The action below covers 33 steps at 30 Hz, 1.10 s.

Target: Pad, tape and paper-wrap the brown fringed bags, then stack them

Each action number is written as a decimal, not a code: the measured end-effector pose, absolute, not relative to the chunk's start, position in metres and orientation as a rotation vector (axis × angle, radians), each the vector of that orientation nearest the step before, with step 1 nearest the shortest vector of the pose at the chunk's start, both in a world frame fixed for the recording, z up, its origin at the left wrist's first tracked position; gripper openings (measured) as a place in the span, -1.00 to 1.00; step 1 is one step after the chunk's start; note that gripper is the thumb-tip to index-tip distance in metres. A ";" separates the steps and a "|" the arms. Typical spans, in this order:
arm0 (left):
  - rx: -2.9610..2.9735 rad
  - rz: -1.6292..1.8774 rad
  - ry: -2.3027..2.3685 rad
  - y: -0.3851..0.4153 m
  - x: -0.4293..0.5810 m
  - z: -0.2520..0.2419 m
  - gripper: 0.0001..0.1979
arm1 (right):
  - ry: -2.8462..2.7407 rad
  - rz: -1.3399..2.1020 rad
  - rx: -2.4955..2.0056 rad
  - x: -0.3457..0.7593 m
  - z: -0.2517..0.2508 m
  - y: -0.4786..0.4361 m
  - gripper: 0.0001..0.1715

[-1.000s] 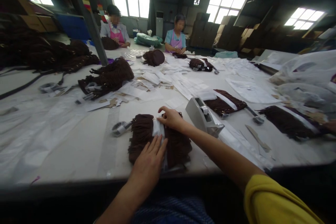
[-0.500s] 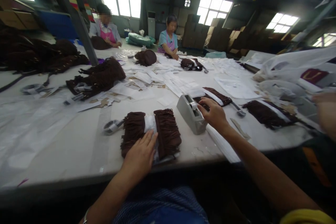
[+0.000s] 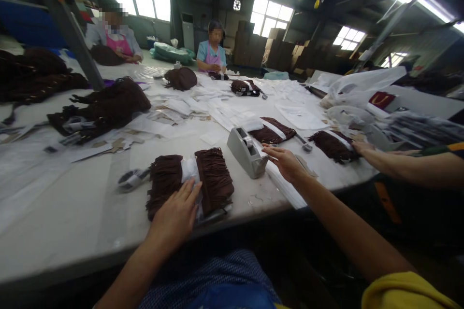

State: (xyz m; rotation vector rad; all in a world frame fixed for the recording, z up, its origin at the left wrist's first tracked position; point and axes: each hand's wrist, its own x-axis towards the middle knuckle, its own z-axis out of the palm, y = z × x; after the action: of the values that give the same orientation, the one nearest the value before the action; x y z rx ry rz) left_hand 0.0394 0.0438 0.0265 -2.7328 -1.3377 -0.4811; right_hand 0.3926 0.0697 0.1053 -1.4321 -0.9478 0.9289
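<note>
At the lower middle of the frame, the left hand [image 3: 177, 213] is laid flat, fingers spread, on a brown fringe bundle [image 3: 213, 178] wrapped in a white band [image 3: 189, 170]. The bundle's near edge is hidden beneath it, by the front edge of the worktop [image 3: 72, 212]. A blurred tape roll [image 3: 129, 179] is seen left of the bundle. Right of centre, the right hand [image 3: 286, 163] is held open just beside a grey tape dispenser [image 3: 246, 152]; contact cannot be made out. At the right edge, a co-worker's hand [image 3: 362, 147] is laid by another bundle. Farther up, two seated people [image 3: 213, 58] are too small for detail.
</note>
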 end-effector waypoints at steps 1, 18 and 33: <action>-2.736 -0.489 -1.341 0.044 0.039 0.026 -0.47 | -0.940 0.881 -1.409 0.392 0.108 0.063 -0.66; -2.760 -0.499 -1.332 0.044 0.039 0.024 -0.47 | -1.200 0.618 -1.738 0.401 0.062 0.013 -0.70; -2.762 -0.468 -1.430 0.037 0.044 0.036 -0.44 | -2.908 0.336 -0.912 0.251 0.159 0.153 -0.81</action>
State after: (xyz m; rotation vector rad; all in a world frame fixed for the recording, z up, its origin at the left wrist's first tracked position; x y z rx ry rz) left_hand 0.0436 0.0374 0.0361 -2.7615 -1.4299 -0.4680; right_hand 0.2508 0.1528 0.1593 -0.9122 -2.9081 0.3357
